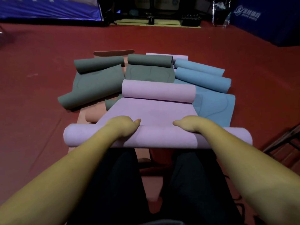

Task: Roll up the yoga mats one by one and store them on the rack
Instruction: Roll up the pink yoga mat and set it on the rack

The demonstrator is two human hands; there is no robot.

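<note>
Here both hands, left hand (pixel 125 127) and right hand (pixel 190 125), are gripping the near roll of the pink mat (pixel 154 138), fingers curled over it; grey mats (pixel 97 80) lying beyond it.

White logo and blurred, perhaps Chinese, lettering on blue barrier (pixel 266 21).

A red floor (pixel 162 39) spreads across the room. Along its far edge hangs a blue banner (pixel 48 8) at the left, a blue padded wall (pixel 267 20) at the right, and dark equipment (pixel 155 12) between them.
</note>
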